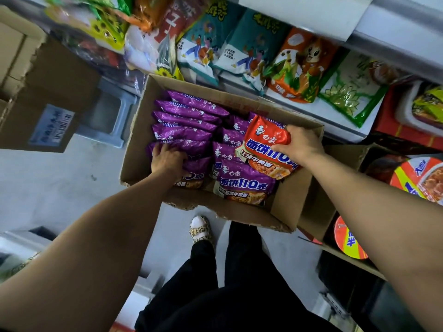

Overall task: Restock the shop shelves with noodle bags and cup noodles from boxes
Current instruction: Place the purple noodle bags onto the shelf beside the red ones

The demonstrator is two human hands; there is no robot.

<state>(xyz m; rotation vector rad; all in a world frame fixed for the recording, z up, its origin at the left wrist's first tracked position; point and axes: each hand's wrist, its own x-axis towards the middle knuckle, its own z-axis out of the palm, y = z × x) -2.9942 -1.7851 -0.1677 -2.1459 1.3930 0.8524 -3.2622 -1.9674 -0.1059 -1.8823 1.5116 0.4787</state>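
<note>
Right hand (300, 146) gripped red noodle bag (265, 146), fingers (281, 147) curled round its edge, over open box (285, 204). Left hand (167, 160) dug curled fingers into purple noodle bags (184, 133), left stack. Our call: hold bag edges, not noodle block; lift straight, no crushing.

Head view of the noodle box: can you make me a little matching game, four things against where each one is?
Things:
1. red noodle bag
2. purple noodle bags
3. cup noodles
4. left hand

Places:
a. in the side box on the right
b. packed in rows in the open box
c. gripped by the right hand
d. touching the purple noodle bags

Pairs: 1-c, 2-b, 3-a, 4-d
</note>
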